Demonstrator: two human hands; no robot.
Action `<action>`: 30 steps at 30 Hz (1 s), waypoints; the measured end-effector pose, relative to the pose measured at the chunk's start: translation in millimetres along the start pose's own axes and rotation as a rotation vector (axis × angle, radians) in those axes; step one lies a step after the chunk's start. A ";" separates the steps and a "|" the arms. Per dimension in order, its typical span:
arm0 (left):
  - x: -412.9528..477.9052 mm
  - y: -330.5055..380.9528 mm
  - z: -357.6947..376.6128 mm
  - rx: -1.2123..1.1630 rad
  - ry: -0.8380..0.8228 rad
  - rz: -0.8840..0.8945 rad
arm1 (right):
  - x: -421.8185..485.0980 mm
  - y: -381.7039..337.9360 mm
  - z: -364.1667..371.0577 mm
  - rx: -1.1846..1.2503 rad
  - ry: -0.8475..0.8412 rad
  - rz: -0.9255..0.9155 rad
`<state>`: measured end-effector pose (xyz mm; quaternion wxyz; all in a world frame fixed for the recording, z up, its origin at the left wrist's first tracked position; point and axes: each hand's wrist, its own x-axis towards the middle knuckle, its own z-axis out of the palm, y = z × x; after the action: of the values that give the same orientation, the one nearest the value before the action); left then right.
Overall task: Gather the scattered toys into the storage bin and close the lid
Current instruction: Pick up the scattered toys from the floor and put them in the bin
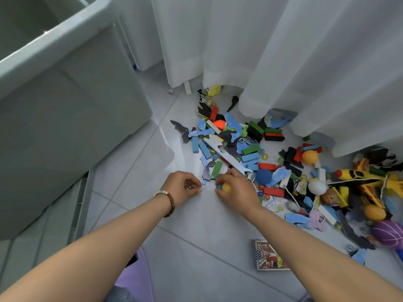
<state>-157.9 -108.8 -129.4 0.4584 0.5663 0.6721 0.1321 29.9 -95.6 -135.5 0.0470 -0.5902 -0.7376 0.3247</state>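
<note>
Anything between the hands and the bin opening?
Nothing visible. Left hand, holding a marble, and right hand, holding a yellow ball, are over tile; the storage bin stands up-left, top open. Only its wall to clear.

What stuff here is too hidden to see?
Head view:
- Inside of the storage bin, cut off by the top edge.
- Toys under the curtain hem, like the half-covered yellow box.
- How many marbles the left hand and right hand hold; fingers cover them.
- The purple ball, blurred, cut by the right edge.
</note>
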 end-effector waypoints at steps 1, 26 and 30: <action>0.5 0.1 -0.4 -0.009 0.004 -0.004 | 0.6 0.7 -0.4 0.025 -0.001 0.014; -128.4 139.3 -307.0 -0.134 0.378 0.215 | 35.9 -313.9 -231.2 0.763 -0.055 -0.264; -135.5 48.3 -345.9 -0.071 0.535 -0.134 | 70.5 -380.3 -176.2 0.158 -0.086 -0.501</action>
<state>-400.2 -94.7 155.9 0.2917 0.4491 0.8003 0.2697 -230.9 7.4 184.0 0.1404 -0.3692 -0.8345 0.3842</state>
